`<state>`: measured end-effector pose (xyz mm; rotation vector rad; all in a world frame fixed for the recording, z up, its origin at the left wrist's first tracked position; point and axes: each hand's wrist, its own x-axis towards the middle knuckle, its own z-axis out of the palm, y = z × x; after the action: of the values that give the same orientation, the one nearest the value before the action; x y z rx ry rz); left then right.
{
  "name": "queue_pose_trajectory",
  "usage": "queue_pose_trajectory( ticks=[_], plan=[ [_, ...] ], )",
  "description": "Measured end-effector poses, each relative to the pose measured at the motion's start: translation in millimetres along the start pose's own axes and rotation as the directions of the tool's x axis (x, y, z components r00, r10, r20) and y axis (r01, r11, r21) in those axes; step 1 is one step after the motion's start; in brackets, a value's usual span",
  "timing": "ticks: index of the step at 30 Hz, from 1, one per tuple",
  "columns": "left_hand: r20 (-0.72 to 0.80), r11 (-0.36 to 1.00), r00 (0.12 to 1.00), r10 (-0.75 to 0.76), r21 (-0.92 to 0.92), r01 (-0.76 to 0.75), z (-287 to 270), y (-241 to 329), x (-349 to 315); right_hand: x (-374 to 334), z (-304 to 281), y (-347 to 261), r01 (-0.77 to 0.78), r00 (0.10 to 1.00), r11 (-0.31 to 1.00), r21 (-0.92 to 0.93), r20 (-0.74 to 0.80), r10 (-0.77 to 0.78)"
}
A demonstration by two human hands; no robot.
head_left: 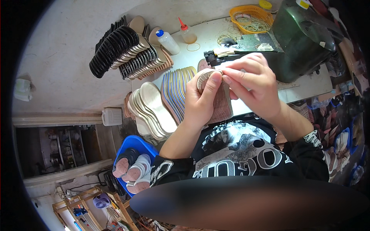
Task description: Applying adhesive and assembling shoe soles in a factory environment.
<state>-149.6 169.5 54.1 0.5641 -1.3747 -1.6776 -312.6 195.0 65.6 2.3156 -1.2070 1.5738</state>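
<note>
Along the left side of the room runs a pale, smudged wall (61, 77), and beside it stands a white, flat-topped table (210, 36). On the table sits a bulky, dark green machine with a rounded, glossy body (296, 46); near the table's left end is a blue plastic bin (133, 141) holding pink-faced soles with white or black sides. Next in size come a stack of black, curved soles (111, 50), a row of smooth cream soles (154, 100) and thin, blue-edged soles (175, 88) standing packed together. A yellow-orange plastic basket (236, 19) holds thin pale loops. Before the person's chest, raised at the table's edge, is a brown, streaked sole with a rounded, pale-ribbed rim (223, 106). The left hand (202, 96) has its grip closed around it, thumb over the rim; the right hand (252, 82) bunches its fingertips at the same end, whether pinching anything I cannot tell. Smallest are a translucent white bottle with a blue cap (169, 43) and a red-nozzled bottle of amber liquid (188, 36).
</note>
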Motion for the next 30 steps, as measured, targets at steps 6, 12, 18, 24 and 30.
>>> queue_pose_trajectory(
  ticks=[6,12,18,24,30],
  plan=[
    [0.019,0.985,0.999,-0.039,-0.17,0.042,-11.5,-17.7,-3.7,-5.2,6.9,7.0,-0.151,0.987,0.959,0.242,0.09,0.133],
    [0.103,0.946,0.991,0.089,-0.321,-0.052,-12.1,-21.2,-8.8,-10.9,6.8,-2.6,-0.51,0.832,0.294,0.808,0.377,0.407],
    [0.132,0.964,0.975,0.179,-0.222,-0.147,-14.1,-26.3,-17.6,-13.4,0.1,-7.8,-0.453,0.891,0.523,0.723,0.345,0.295],
    [0.148,0.89,0.886,0.44,0.062,-0.452,-16.7,-30.5,-12.8,-8.3,-1.3,-10.7,-0.236,0.969,0.795,0.559,0.193,0.152],
    [0.147,0.839,0.828,0.542,-0.029,-0.544,-13.9,-36.6,-11.6,-9.3,0.0,-18.1,-0.2,0.978,0.877,0.438,0.149,0.148]
  ],
)
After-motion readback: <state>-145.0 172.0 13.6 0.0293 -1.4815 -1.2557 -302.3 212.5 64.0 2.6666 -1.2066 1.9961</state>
